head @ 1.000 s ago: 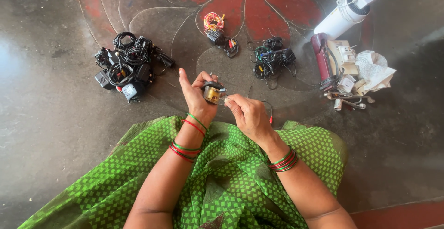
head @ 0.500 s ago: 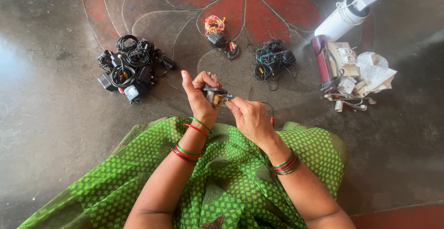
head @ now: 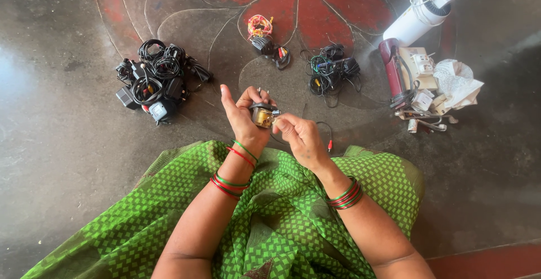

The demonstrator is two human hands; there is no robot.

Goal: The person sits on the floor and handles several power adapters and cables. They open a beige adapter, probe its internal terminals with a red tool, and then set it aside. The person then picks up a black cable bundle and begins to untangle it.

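Note:
My left hand point(head: 243, 116) grips a small black and brass-coloured electrical part point(head: 262, 115) above my lap, with one finger sticking up. My right hand point(head: 300, 138) meets it from the right, its fingertips pinching the part's side. A thin black wire with a red tip point(head: 327, 135) trails down from the part behind my right hand. Both wrists carry red and green bangles. A green patterned cloth point(head: 270, 222) covers my lap below the hands.
A heap of black adapters and coiled cables point(head: 156, 80) lies on the floor at left. A smaller bundle with coloured wires point(head: 265, 38) and another black cable pile point(head: 331, 71) sit further out. At right lie a white tube-shaped device point(head: 420, 15), a maroon object and white parts point(head: 434, 87).
Both hands have lifted slightly and turned the small part; my right fingers have shifted closer onto its side.

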